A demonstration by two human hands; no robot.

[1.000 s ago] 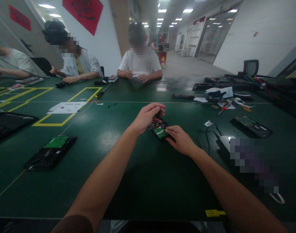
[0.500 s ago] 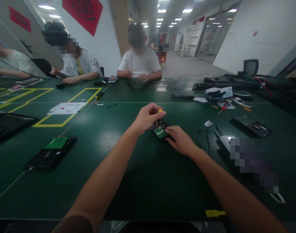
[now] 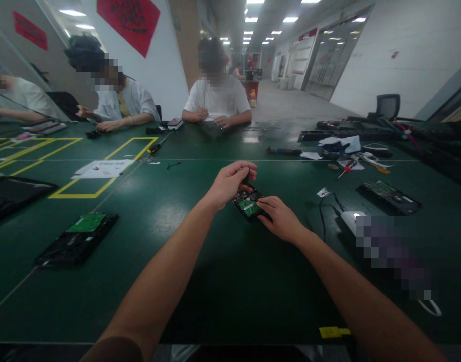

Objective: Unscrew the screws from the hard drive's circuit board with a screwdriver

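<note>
Black open electronics casing (image 3: pixel 257 193), with a green circuit board (image 3: pixel 246 205), between the person's hands: right hand (image 3: pixel 281 216) pinching its right edge, left hand (image 3: pixel 232 185) curled over its far end, grip unclear. Best keep that edge steady and pressure light.

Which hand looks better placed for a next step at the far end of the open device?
Probably the left hand: it is curled over that end. The right hand is at the right edge of the open device, seemingly steadying it.
</note>
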